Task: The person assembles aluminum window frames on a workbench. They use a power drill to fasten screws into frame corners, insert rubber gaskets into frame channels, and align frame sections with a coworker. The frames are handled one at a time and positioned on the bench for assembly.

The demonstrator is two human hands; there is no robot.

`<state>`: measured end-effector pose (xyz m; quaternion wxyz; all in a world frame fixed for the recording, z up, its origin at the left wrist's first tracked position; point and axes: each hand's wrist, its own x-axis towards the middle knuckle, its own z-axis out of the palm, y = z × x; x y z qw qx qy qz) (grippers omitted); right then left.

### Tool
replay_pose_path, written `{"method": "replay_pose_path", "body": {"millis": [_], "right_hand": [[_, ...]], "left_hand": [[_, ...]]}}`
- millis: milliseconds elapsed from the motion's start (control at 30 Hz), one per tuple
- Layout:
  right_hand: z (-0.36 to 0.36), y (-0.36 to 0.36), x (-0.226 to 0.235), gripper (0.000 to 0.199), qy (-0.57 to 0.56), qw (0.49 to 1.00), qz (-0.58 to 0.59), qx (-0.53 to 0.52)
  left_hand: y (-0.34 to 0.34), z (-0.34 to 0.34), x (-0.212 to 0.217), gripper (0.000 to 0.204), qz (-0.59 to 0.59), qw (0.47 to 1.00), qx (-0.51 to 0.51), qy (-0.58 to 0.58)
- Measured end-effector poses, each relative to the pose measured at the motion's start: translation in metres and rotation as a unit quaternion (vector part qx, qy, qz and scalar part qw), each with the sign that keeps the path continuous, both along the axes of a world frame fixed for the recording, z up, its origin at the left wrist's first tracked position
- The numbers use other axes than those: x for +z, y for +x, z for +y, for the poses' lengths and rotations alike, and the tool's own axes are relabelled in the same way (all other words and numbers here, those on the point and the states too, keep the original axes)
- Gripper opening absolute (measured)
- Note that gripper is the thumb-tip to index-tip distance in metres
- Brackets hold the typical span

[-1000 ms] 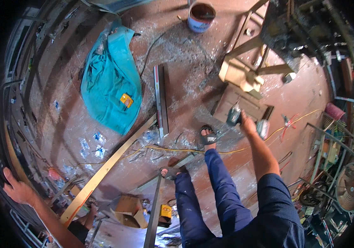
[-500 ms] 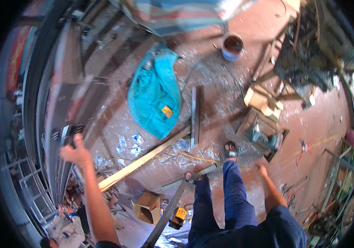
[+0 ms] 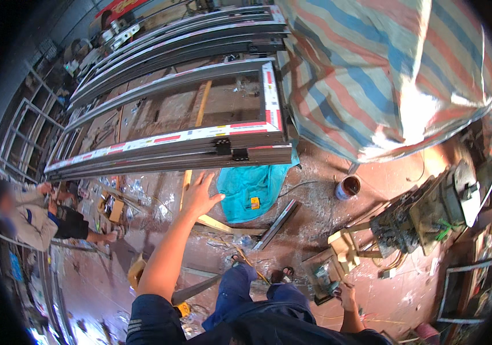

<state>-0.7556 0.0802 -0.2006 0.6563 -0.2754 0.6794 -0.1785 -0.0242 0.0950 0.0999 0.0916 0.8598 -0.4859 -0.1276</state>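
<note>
Frames (image 3: 171, 144) leaned in a stack just beyond my left hand (image 3: 200, 195), and that was where the work stood: my palm was open with fingers spread wide, raised toward the lower rail of the nearest frame but not touching it, so by my judgement nothing had been gripped or shifted and the whole lift was yet to do. My right hand (image 3: 346, 296) hung low by my right knee, close to a small tool (image 3: 323, 282) lying on the floor; whether the fingers were curled around anything I could not tell, the hand being small and partly hidden.

Counting what showed: one frame stood clear in front, with red and white tape on its edges and two dark hinges (image 3: 231, 150) on the lower rail above my left hand, and several more rails lay behind it, too close together to number. One teal cloth (image 3: 251, 187) lay on the floor just right of my left hand, with one small yellow thing on it. One wooden plank (image 3: 200, 121) ran from under my left hand up behind the frame. One loose metal bar (image 3: 277, 217) lay between my hands. One paint can (image 3: 347, 187) stood well above my right hand, and one striped tarp (image 3: 384, 69) covered a heap beyond it. One other person (image 3: 33, 218) crouched far off to my left.
</note>
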Motion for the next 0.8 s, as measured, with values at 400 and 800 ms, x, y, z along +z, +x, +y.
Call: {"method": "replay_pose_path", "body": {"millis": [400, 800], "right_hand": [[-0.071, 0.221, 0.065, 0.028, -0.126, 0.981, -0.054, 0.139], [-0.175, 0.579, 0.313, 0.091, -0.702, 0.496, 0.28, 0.428]], "left_hand": [[0.005, 0.167, -0.046, 0.095, 0.077, 0.972, 0.219, -0.046], [0.021, 0.177, -0.038, 0.094, 0.127, 0.968, 0.195, -0.094]]}}
